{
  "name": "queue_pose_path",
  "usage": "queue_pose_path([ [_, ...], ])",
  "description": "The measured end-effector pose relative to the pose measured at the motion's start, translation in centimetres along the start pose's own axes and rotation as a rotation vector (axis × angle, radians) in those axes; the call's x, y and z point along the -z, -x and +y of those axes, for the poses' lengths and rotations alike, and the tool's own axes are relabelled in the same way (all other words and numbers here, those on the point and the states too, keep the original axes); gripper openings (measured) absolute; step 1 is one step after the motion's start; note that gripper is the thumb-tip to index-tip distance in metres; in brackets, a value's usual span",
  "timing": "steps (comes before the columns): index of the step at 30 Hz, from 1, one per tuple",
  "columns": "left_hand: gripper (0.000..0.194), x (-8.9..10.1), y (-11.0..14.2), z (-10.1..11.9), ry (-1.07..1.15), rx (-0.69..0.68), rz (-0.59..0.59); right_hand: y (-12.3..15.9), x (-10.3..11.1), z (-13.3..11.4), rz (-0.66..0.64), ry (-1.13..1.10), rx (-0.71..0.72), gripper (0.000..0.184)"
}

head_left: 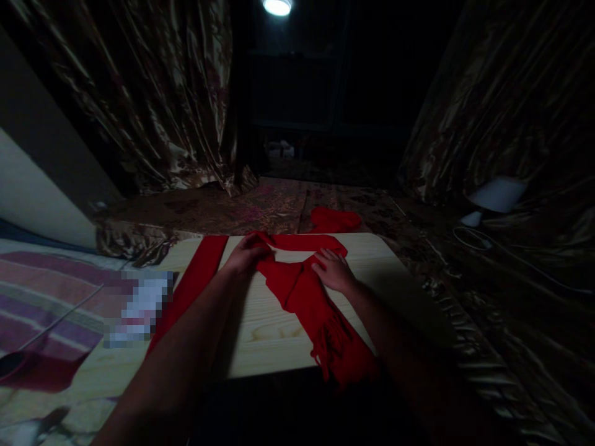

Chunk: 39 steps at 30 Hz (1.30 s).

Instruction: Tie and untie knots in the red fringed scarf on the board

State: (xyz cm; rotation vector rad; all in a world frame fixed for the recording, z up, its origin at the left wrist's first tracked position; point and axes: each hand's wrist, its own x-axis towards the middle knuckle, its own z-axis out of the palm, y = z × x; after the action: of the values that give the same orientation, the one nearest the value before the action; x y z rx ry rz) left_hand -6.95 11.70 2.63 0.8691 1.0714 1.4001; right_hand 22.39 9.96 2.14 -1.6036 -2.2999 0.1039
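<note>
A long red scarf (290,285) lies partly folded across a pale wooden table (260,334). Its fringed end (332,334) hangs toward my body over the near edge. At the table's far side, my left hand (248,254) has its fingers closed around a bunched part of the scarf. My right hand (333,272) rests palm down on another fold, fingers stretched out flat. Between the hands, a band of the scarf runs along the far edge. Another red strip (199,279) of fabric lies to the left of my left forearm.
Beyond the table sits a red bundle (334,218) on the patterned covering. A small white lamp (499,195) with a cord stands at right. Striped bedding (51,291) and a blurred-out item (142,310) are at left. Long curtains (186,93) frame a dark window.
</note>
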Motion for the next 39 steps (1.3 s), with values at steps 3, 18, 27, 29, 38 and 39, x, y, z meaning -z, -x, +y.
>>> queue_pose_path([
  [3, 0.076, 0.1, 0.0, 0.0, -0.189, 0.012, 0.006, -0.4, 1.8, -3.0, 0.043, -0.127, 0.057, 0.035],
  [18, 0.082, 0.7, 1.1, -0.9, -0.349, -0.006, 0.057, 3.1, 0.7, -9.7, -0.215, -0.037, 0.612, 0.057],
  [27, 0.065, -1.1, 4.1, -0.1, -1.419, -0.498, 0.159, 2.8, 0.9, -10.0, -0.242, -0.146, 0.581, 0.063],
  [29, 0.065, -0.9, 3.7, -0.7, -1.476, -0.332, 0.067, 2.0, 1.2, -9.6, -0.184, -0.240, 0.529, 0.059],
  [38, 0.079, 0.3, 1.9, -2.1, -1.493, -0.140, 0.054, -2.2, 0.4, 1.3, -0.033, 0.194, -0.177, 0.071],
  [39, 0.080, 0.3, 1.8, -2.2, -1.491, -0.136, 0.054, -2.3, 0.1, 2.4, -0.081, 0.205, -0.210, 0.073],
])
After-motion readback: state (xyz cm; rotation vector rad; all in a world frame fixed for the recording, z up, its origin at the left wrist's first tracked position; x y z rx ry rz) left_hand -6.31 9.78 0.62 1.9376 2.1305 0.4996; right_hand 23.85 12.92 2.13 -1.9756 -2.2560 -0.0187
